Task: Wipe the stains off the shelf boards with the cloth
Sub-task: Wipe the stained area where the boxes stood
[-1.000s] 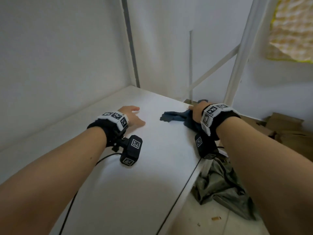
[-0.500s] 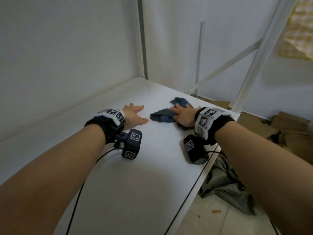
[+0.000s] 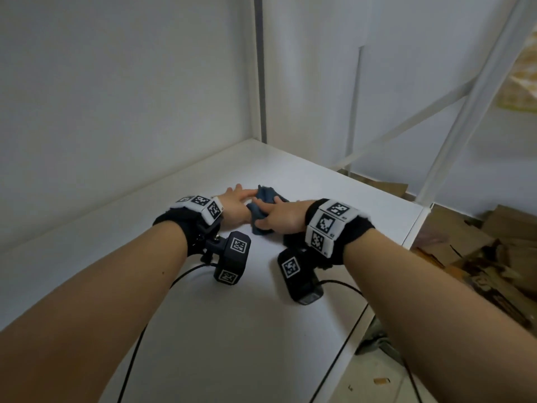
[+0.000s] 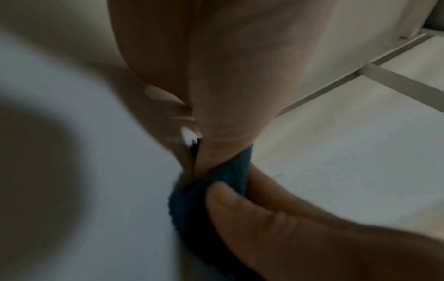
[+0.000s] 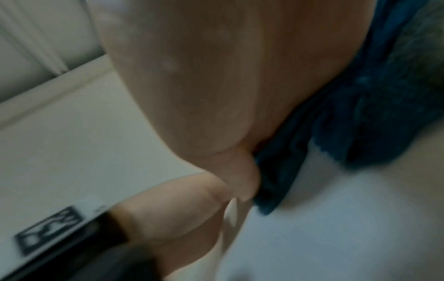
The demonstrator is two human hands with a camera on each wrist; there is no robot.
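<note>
A crumpled dark blue cloth (image 3: 266, 196) lies on the white shelf board (image 3: 203, 315), toward its far middle. My right hand (image 3: 279, 216) lies over the cloth with its fingers curled into it. In the left wrist view a thumb (image 4: 240, 209) of that hand pinches the cloth (image 4: 192, 205). My left hand (image 3: 235, 205) lies flat on the board with straight fingers, its thumb side against the cloth's left edge. The right wrist view shows my right palm (image 5: 216, 76) with the cloth (image 5: 348, 114) bunched beside it. No stain shows on the bare board.
A white wall runs along the board's left side and back. White frame posts (image 3: 453, 141) and a diagonal brace stand at the right. Flattened cardboard (image 3: 479, 242) and a grey-green fabric heap (image 3: 377, 341) lie on the floor beyond the board's right edge. Camera cables trail over the board.
My right hand has slid the cloth leftward across the board, from near the right edge up against my left hand. The left hand has stayed in place.
</note>
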